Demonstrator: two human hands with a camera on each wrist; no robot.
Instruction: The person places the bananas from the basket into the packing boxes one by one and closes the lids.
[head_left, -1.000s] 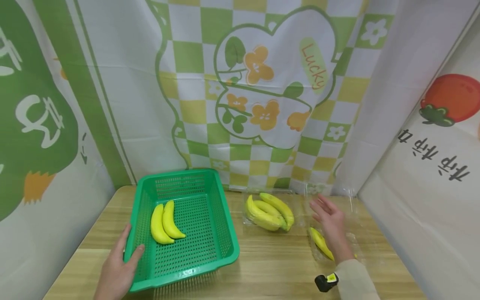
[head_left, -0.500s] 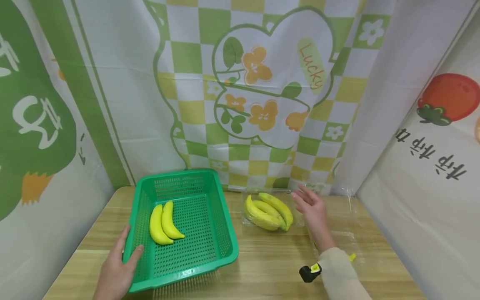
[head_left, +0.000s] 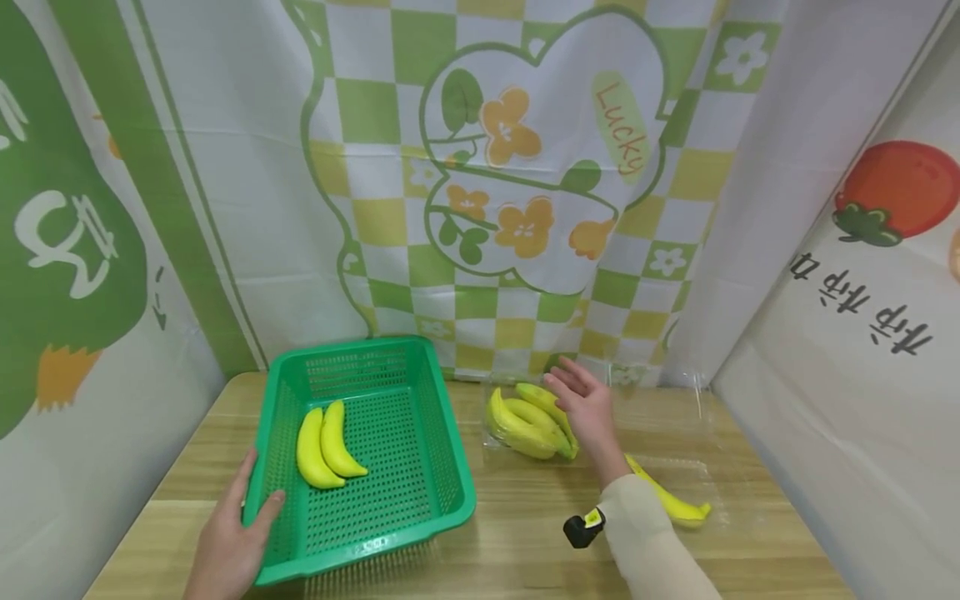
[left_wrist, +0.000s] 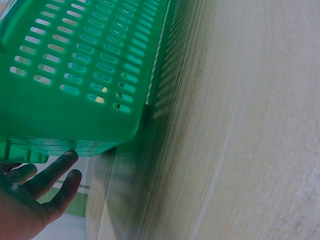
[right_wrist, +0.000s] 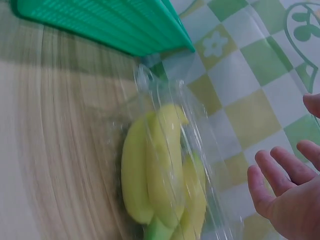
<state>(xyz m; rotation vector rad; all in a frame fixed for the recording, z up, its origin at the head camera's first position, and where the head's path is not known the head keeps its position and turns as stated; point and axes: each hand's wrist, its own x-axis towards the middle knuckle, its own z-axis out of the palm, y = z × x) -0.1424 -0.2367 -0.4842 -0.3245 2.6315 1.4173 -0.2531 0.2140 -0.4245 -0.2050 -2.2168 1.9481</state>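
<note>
At the left, my left hand holds the side rim of a green plastic basket, thumb over the rim. Its fingers touch the outer wall in the left wrist view. Two bananas lie side by side inside the basket. Above a clear plastic box holding several bananas, my right hand hovers with fingers spread, partly covering them. The right wrist view has that hand apart from the fruit. Nearer my right forearm, a single banana lies in another clear plastic container.
Clear plastic lids stand up at the back right of the wooden table. A checkered cloth hangs right behind the basket and boxes. Printed panels close off the left and right sides.
My right hand has moved left from beside the single banana to above the boxed bananas, uncovering the single banana. My left hand and the basket stay in place.
</note>
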